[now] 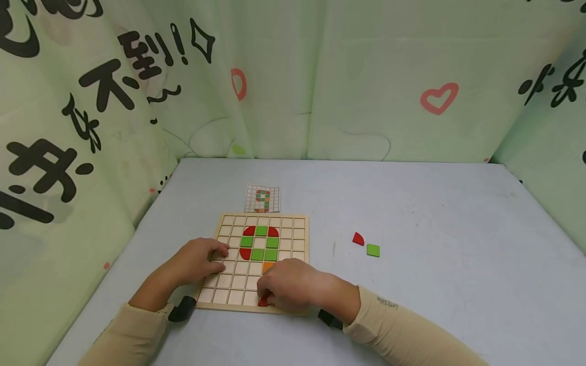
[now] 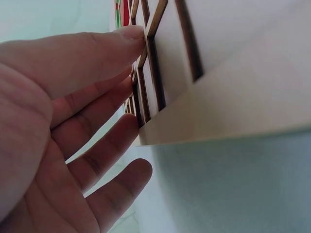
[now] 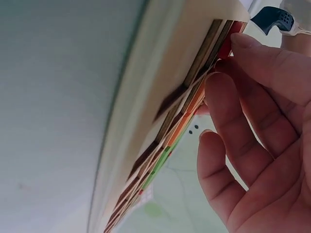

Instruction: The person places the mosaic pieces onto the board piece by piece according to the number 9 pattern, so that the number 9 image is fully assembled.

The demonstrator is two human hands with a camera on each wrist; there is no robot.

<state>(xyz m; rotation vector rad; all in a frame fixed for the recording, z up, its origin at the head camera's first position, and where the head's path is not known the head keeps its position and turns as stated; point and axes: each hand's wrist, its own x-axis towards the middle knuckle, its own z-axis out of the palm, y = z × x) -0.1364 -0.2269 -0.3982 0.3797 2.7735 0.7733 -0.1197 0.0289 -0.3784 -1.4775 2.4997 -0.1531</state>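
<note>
A wooden grid board [image 1: 231,282] lies on the table, with red quarter-circle tiles [image 1: 245,253], green square tiles [image 1: 261,231] and an orange tile [image 1: 267,267] set in its cells. My right hand [image 1: 293,282] is over the lower right of the board. Between its thumb and index finger it pinches a red quarter-circle tile [image 3: 226,46] at the bottom row; the hand hides the cells beneath. At the board's left edge my left hand [image 1: 196,262] rests with loosely spread fingers, its thumb tip touching the grid in the left wrist view.
Right of the board lie a loose red quarter-circle tile [image 1: 358,239] and a green square tile [image 1: 373,250]. A small printed pattern card [image 1: 251,201] sits just behind the board. Pale green printed curtains [image 1: 357,81] hang around the white table [image 1: 439,244].
</note>
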